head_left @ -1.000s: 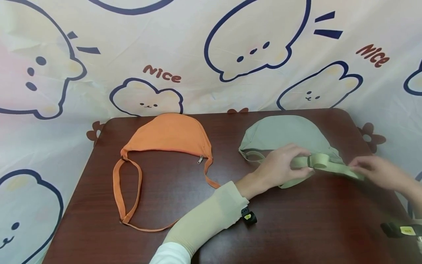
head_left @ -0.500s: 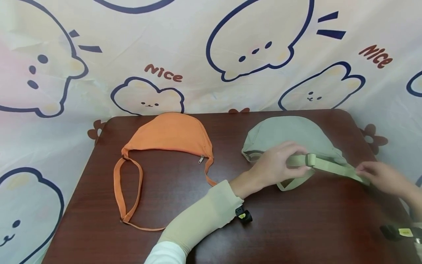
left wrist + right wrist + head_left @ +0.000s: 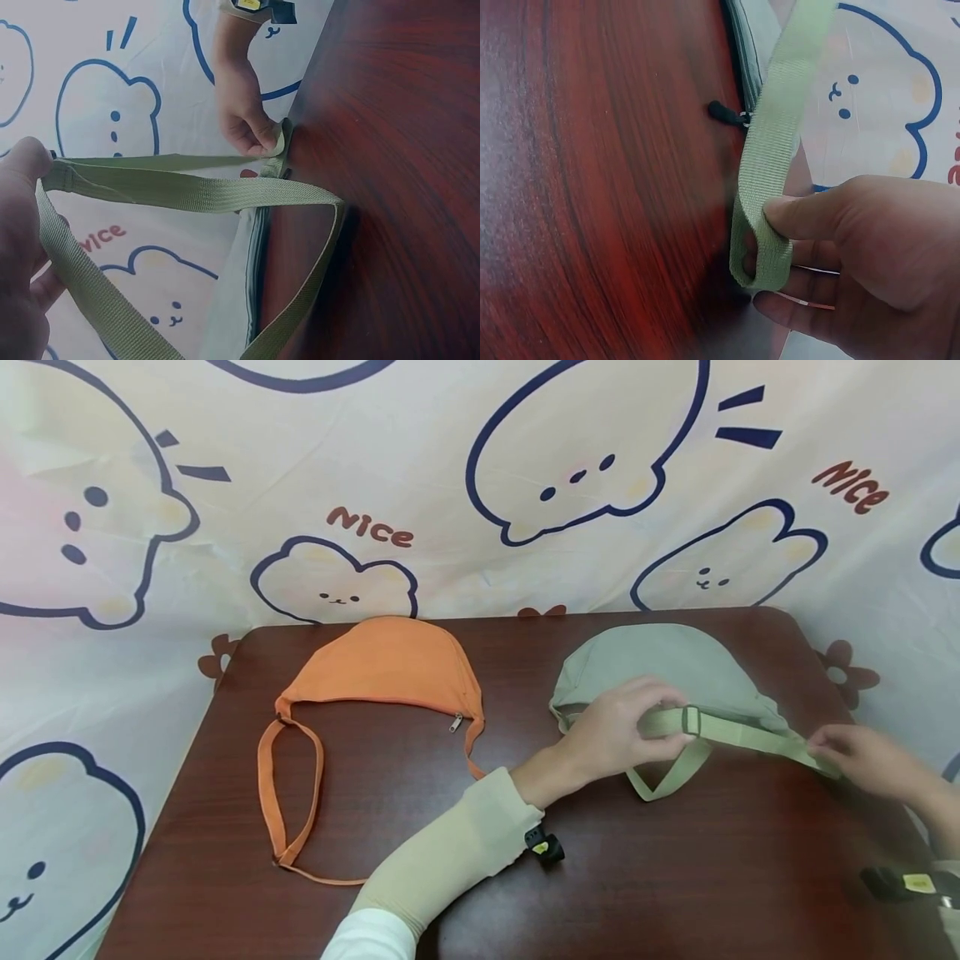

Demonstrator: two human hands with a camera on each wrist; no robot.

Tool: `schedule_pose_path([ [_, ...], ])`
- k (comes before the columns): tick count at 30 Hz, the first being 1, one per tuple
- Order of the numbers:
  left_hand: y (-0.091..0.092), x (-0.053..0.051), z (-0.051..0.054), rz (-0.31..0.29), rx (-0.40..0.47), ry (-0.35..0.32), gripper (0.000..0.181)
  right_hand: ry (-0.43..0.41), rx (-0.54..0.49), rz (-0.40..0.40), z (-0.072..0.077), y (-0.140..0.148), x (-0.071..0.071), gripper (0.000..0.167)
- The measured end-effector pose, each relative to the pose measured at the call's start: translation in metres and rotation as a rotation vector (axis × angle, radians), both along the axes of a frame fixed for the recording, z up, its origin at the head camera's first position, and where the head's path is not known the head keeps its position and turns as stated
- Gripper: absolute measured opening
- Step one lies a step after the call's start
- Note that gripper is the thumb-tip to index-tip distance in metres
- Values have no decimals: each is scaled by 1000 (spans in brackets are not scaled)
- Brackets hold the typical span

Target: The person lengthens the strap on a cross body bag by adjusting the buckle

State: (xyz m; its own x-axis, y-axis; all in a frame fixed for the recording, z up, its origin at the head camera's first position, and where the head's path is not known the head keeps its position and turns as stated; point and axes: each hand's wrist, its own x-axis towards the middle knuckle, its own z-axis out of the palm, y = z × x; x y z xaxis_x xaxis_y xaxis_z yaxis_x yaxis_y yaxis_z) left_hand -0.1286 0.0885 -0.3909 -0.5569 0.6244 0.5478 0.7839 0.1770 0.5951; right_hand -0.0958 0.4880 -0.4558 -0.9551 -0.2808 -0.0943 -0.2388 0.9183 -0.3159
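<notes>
A sage-green waist bag (image 3: 652, 660) lies at the right of the table, its light-green strap (image 3: 750, 737) pulled out straight along its near side. My left hand (image 3: 618, 727) pinches the strap at its slider buckle (image 3: 692, 722), between thumb and fingers. At the bag's right end, my right hand (image 3: 870, 760) pinches the strap where it folds back, thumb on top in the right wrist view. A slack loop of strap (image 3: 300, 292) hangs below the left hand. Beside the right hand, a black zipper pull (image 3: 726, 114) shows on the bag's edge.
An orange waist bag (image 3: 390, 664) lies on the left of the brown table (image 3: 675, 877), its strap (image 3: 264, 785) looped toward the front and partly hidden by the left sleeve. A printed cloth (image 3: 450, 577) hangs behind the table.
My left hand has slid the slider buckle leftward along the strap. The small bulge of strap beside it has flattened, and the lower loop hangs further out. My right hand moved slightly right.
</notes>
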Motion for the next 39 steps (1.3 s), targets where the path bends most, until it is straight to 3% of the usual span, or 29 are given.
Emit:
schedule_pose_path([
  [6, 3, -1, -2, 2, -1, -17, 33, -10, -30, 14, 4, -5, 0, 4],
  [11, 5, 0, -1, 7, -5, -36, 33, 59, -70, 37, 14, -10, 2, 13],
  [16, 4, 0, 0, 20, -23, -66, 33, 114, -81, 4, 36, -26, 0, 13],
  [22, 6, 0, -1, 35, -15, -64, 31, 116, -197, -87, 67, -65, 7, 20],
  [26, 9, 1, -2, 50, -21, -60, 32, 133, -285, -114, 80, -95, 15, 28],
  [34, 11, 3, -3, 79, -48, -72, 34, 176, -560, 48, 84, -136, 22, 49],
  [39, 12, 3, -3, 74, -18, -69, 35, 199, -612, 96, 83, -149, 21, 60],
])
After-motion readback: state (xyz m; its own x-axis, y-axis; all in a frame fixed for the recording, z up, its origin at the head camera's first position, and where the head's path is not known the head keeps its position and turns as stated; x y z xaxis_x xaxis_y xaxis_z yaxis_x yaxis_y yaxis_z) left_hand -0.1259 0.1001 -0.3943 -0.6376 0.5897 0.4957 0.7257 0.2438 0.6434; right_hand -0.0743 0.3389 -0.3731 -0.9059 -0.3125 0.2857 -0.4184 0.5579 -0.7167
